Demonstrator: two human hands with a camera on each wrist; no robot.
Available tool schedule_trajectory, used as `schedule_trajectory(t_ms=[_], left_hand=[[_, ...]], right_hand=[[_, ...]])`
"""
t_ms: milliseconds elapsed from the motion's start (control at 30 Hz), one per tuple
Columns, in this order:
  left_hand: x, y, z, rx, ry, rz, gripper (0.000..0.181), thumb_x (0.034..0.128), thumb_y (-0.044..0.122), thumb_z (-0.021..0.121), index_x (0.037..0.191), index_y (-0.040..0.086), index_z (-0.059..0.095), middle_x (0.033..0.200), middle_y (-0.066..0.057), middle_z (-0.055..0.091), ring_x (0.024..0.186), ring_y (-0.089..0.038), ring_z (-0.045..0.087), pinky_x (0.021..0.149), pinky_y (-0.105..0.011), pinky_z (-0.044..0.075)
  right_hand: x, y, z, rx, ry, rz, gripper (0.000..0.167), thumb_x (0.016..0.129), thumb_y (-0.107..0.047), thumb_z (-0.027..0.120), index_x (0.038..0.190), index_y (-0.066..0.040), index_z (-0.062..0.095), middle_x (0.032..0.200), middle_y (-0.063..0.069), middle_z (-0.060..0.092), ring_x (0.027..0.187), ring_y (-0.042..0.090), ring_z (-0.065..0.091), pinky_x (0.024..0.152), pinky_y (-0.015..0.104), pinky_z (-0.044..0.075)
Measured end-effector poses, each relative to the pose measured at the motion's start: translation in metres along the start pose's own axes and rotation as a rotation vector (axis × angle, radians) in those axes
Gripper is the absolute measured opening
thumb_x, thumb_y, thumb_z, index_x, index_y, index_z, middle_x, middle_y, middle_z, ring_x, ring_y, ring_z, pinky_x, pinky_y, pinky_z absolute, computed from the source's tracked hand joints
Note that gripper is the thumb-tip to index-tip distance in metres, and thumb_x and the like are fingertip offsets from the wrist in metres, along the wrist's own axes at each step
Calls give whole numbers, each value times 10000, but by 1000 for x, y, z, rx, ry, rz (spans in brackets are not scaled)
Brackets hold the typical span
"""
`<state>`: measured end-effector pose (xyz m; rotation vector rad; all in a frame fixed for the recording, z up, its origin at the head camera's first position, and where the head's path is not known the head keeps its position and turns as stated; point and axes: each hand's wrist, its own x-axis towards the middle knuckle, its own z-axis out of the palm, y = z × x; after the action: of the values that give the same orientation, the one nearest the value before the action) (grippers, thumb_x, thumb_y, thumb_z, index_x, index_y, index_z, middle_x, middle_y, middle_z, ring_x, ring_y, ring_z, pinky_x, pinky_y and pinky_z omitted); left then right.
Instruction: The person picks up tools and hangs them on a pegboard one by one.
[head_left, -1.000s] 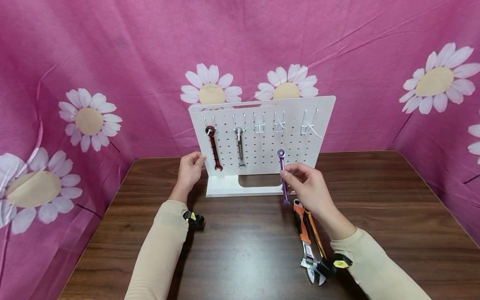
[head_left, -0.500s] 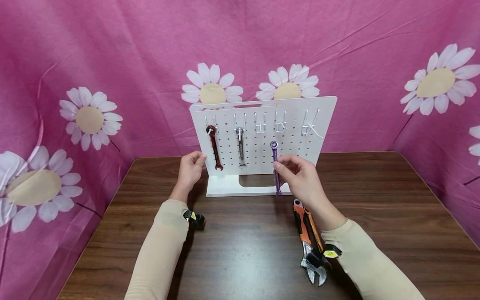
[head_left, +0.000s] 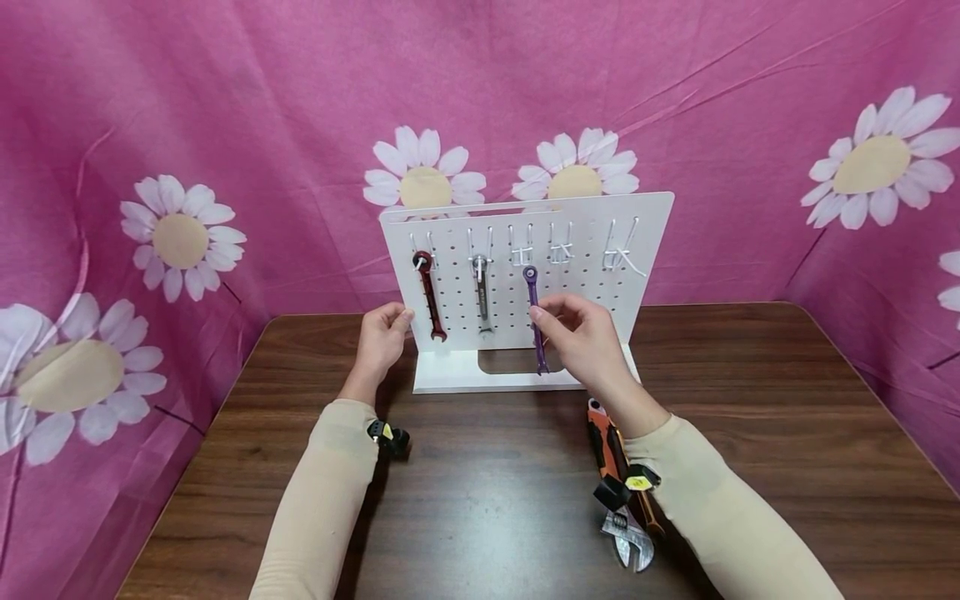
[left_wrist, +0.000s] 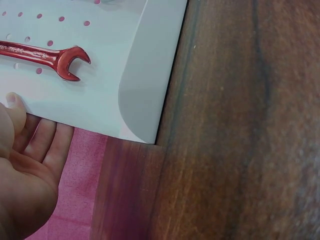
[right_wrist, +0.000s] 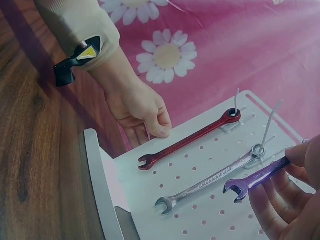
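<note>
A white pegboard stand (head_left: 510, 321) stands on the table, and my left hand (head_left: 382, 343) pinches its left edge between thumb and fingers. In my right hand (head_left: 588, 346) a purple combination wrench (head_left: 534, 304) is pinched upright, ring end up, in front of the board just below the third hook (head_left: 521, 247). A red wrench (head_left: 430, 300) hangs by its ring end from the leftmost hook. Beside it hangs a silver wrench (head_left: 482, 296) from the second hook. The right wrist view shows the open jaw of the purple wrench (right_wrist: 240, 187) close to the silver wrench (right_wrist: 210, 181).
An adjustable wrench (head_left: 606, 442) with an orange and black handle lies on the wooden table (head_left: 480, 500) at the right. An orange-gold tool (head_left: 647, 508) lies beside it, partly hidden by my right forearm. Pink flowered cloth (head_left: 300, 167) surrounds the table.
My right hand has carried the purple wrench left and upward, from the board's lower right to beneath the third hook. My left hand stays on the board's edge.
</note>
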<state>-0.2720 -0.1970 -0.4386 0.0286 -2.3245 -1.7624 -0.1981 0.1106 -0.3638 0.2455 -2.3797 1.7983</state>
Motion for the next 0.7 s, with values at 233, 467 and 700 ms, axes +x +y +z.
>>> schedule_trajectory(t_ms=[233,467,700], left_hand=[[0,0,-1,25,-5,-9,230,1092,99,637,995,-94,714,772,52,676,794,-101,633,793,-310,588],[0,0,0,10,-12,-20,219,1091,75,629,1007,-112,706,774,64,686,770,-22,651,891,-414,640],[0,-1,-1,4,-10,-11,218,1089,77,632,1011,-113,706,767,63,676,767,-42,641,799,-283,608]], right_hand=[[6,-4,4,-1,-4,4,213,1049,-168,722,1151,17,751,937,85,704,770,177,671,692,279,611],[12,-1,9,25,-3,-6,187,1046,-121,715,1141,38,740,929,81,704,745,176,676,659,255,597],[16,2,11,26,6,23,204,1055,-159,710,1154,15,746,945,52,690,774,225,680,686,289,605]])
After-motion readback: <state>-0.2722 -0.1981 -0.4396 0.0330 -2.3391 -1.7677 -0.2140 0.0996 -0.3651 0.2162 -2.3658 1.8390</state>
